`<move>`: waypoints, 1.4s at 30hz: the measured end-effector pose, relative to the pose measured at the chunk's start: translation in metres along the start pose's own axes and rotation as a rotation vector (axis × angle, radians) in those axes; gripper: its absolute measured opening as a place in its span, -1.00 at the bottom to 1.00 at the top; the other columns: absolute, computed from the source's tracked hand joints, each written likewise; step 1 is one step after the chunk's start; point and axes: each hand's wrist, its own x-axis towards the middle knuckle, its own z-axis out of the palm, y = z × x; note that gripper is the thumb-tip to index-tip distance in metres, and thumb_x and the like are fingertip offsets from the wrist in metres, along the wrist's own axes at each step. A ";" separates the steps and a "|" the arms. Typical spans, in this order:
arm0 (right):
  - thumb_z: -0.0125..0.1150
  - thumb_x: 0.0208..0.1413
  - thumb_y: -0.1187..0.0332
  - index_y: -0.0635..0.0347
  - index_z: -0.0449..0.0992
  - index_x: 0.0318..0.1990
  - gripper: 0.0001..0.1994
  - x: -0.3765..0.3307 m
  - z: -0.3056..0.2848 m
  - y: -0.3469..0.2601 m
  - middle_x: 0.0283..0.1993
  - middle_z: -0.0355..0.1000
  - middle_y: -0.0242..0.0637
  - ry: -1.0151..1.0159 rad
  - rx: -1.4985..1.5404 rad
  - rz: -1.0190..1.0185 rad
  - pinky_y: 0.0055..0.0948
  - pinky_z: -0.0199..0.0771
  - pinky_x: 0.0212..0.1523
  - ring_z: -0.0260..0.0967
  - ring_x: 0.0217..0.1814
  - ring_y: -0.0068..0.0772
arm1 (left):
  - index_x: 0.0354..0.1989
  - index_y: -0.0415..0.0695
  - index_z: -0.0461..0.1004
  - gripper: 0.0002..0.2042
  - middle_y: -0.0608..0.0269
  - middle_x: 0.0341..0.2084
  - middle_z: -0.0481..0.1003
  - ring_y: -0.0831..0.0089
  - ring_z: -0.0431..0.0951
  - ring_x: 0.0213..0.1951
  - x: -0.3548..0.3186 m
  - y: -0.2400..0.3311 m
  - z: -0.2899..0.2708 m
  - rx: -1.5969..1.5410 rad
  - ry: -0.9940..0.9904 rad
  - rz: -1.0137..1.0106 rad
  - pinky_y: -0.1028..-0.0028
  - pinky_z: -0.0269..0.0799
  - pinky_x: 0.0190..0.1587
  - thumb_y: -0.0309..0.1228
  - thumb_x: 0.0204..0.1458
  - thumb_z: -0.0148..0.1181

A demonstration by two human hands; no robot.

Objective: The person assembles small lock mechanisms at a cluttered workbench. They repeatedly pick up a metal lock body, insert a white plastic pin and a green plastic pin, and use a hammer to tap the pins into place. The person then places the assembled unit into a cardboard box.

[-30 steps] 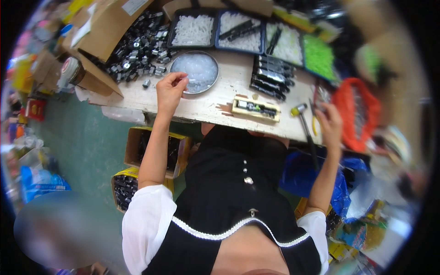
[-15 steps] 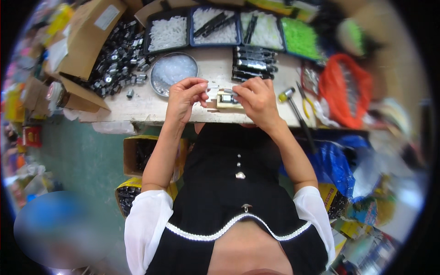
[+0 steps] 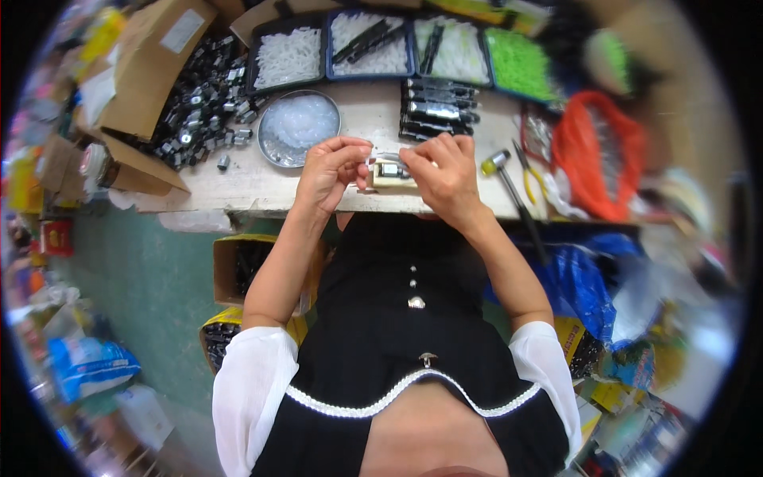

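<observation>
Over the front part of the bench, my left hand [image 3: 327,173] pinches a small white plastic piece [image 3: 370,157] between thumb and fingertips. Facing it, my right hand [image 3: 447,176] is closed on a slim grey metallic part [image 3: 389,157], whose end points toward the white piece. The two parts are close together; whether they touch I cannot tell. Just below the fingertips, a small pale block [image 3: 389,184] sits on the bench with a shiny metal piece [image 3: 389,170] in it. My right fingers hide that block's right end.
A round metal dish [image 3: 300,127] of clear bits stands left of centre. Loose metal-and-black parts [image 3: 195,119] spread beside a cardboard box [image 3: 151,71]. Trays [image 3: 286,86] line the back. Black assembled pieces [image 3: 437,110], a hammer [image 3: 515,191], pliers [image 3: 531,171] and an orange bag [image 3: 584,151] lie rightward.
My left hand has moved slightly right, bringing the white piece nearer to the metallic part. My right hand stays almost in place.
</observation>
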 end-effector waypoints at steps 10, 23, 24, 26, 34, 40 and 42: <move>0.14 -0.23 0.50 0.11 0.48 -0.35 -0.81 -0.011 -0.002 0.002 -0.45 0.28 -0.44 -0.011 -0.049 -0.036 -0.32 0.10 -0.22 0.27 -0.33 -0.41 | -0.33 -0.30 0.47 -0.87 0.18 -0.55 0.48 0.53 0.49 -0.60 0.009 -0.010 0.009 0.045 -0.067 -0.113 0.57 0.41 -0.67 -0.52 -0.05 0.17; 0.28 -0.14 0.36 0.14 0.54 -0.36 -0.85 -0.063 -0.019 0.052 -0.36 0.37 -0.35 -0.266 0.267 0.468 -0.29 0.09 -0.25 0.27 -0.20 -0.29 | -0.31 -0.09 0.54 -0.74 0.30 -0.30 0.44 0.35 0.35 -0.17 0.007 -0.053 0.022 1.281 0.066 0.824 0.36 0.14 -0.08 -0.45 -0.27 0.31; 0.27 -0.14 0.35 0.14 0.54 -0.36 -0.85 -0.063 -0.020 0.053 -0.36 0.36 -0.34 -0.285 0.257 0.473 -0.29 0.09 -0.25 0.27 -0.19 -0.28 | -0.32 -0.06 0.54 -0.73 0.34 -0.26 0.41 0.33 0.29 -0.12 0.009 -0.057 0.024 1.284 0.072 0.824 0.36 0.05 -0.07 -0.44 -0.30 0.33; 0.27 -0.13 0.35 0.18 0.53 -0.33 -0.82 -0.061 -0.024 0.052 -0.35 0.37 -0.32 -0.337 0.197 0.459 -0.29 0.14 -0.24 0.28 -0.19 -0.26 | -0.32 -0.05 0.54 -0.72 0.34 -0.26 0.42 0.32 0.29 -0.11 0.011 -0.062 0.029 1.320 0.087 0.853 0.34 0.06 -0.08 -0.43 -0.31 0.33; 0.26 -0.12 0.33 0.17 0.52 -0.34 -0.82 -0.061 -0.021 0.055 -0.37 0.35 -0.34 -0.407 0.150 0.446 -0.28 0.09 -0.24 0.26 -0.21 -0.27 | -0.32 -0.03 0.55 -0.70 0.34 -0.27 0.42 0.32 0.30 -0.12 0.023 -0.078 0.030 1.333 0.104 0.797 0.33 0.07 -0.09 -0.42 -0.35 0.35; 0.26 -0.12 0.33 0.16 0.53 -0.34 -0.83 -0.054 -0.019 0.053 -0.35 0.35 -0.37 -0.444 0.136 0.423 -0.28 0.07 -0.24 0.25 -0.19 -0.29 | -0.32 -0.04 0.57 -0.71 0.32 -0.29 0.41 0.31 0.28 -0.13 0.025 -0.078 0.030 1.277 0.090 0.699 0.33 0.08 -0.08 -0.42 -0.34 0.33; 0.26 -0.12 0.33 0.15 0.53 -0.33 -0.83 -0.054 -0.018 0.055 -0.35 0.35 -0.37 -0.451 0.139 0.418 -0.28 0.07 -0.23 0.25 -0.19 -0.30 | -0.32 -0.06 0.57 -0.73 0.31 -0.30 0.38 0.30 0.25 -0.11 0.026 -0.079 0.029 1.235 0.069 0.656 0.29 0.04 -0.07 -0.41 -0.32 0.32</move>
